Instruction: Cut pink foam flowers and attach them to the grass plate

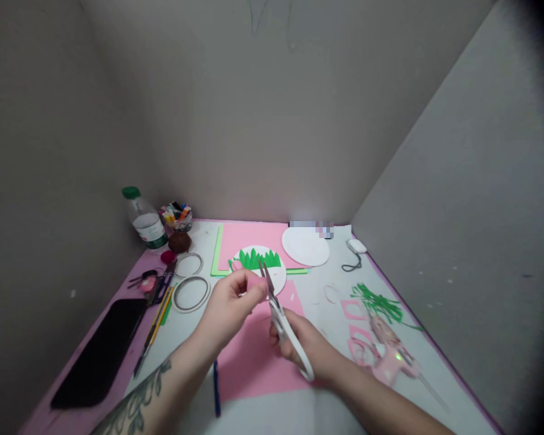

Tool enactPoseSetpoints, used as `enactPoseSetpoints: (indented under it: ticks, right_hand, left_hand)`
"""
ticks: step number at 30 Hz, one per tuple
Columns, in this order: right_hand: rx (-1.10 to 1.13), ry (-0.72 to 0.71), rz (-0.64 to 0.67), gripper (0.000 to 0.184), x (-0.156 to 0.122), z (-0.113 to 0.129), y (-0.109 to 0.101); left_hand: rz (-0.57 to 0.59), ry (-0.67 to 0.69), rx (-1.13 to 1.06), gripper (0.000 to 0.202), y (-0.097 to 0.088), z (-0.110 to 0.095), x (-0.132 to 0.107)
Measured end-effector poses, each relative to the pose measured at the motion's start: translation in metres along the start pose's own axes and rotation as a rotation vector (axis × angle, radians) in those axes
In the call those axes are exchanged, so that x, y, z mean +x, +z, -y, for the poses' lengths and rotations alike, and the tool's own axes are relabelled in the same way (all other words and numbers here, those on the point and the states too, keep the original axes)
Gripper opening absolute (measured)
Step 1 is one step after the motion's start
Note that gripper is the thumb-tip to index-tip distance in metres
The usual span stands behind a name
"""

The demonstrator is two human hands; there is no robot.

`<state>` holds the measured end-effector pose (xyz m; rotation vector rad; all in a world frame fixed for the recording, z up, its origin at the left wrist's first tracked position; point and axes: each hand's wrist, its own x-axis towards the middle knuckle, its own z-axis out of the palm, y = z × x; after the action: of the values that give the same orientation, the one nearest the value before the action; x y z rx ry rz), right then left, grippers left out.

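Nearest is the tattooed left forearm [176, 380], its left hand [236, 296] pinching a small pink scrap [256, 283] above the far part of the large pink sheet [254, 368]; the right hand [306, 341], also over the sheet, is wrapped round white scissors [278, 316], blades at the scrap; at the sheet's far edge lies a white plate [278, 279]; right of it on the bench [299, 417], green strips [381, 302] and a glue gun [392, 364].
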<state>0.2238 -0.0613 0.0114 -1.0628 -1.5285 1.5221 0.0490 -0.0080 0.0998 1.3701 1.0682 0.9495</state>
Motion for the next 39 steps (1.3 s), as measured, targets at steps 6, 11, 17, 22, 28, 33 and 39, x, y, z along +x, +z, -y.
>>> enactPoseSetpoints:
  ticks: [6,11,17,22,28,33,39]
  right_hand:
    - [0.009,0.019,-0.003,0.062,0.001,-0.002,-0.001]
    - [-0.009,0.015,-0.002,0.059,0.0,0.0,-0.001]
    - [-0.002,-0.008,0.011,0.06,0.0,0.003,-0.002]
    - [0.017,0.013,0.003,0.058,0.001,0.004,-0.002]
    - [0.011,0.024,0.0,0.052,0.001,-0.002,-0.003]
    - [0.012,0.031,0.009,0.046,0.001,-0.005,-0.004]
    - [-0.013,0.019,0.007,0.036,0.001,-0.011,-0.005]
  left_hand:
    - [-0.013,0.008,0.009,0.025,0.0,0.001,0.001]
    - [-0.012,0.011,0.036,0.025,-0.002,0.002,0.001]
    - [0.023,0.023,0.078,0.024,-0.002,0.003,0.001]
    - [0.017,0.018,0.078,0.023,-0.002,0.004,0.001]
    - [0.006,0.013,0.092,0.023,-0.004,0.003,0.001]
    - [-0.003,0.015,0.113,0.021,-0.004,0.0,0.001]
    - [-0.017,0.011,0.127,0.02,-0.004,-0.001,0.001]
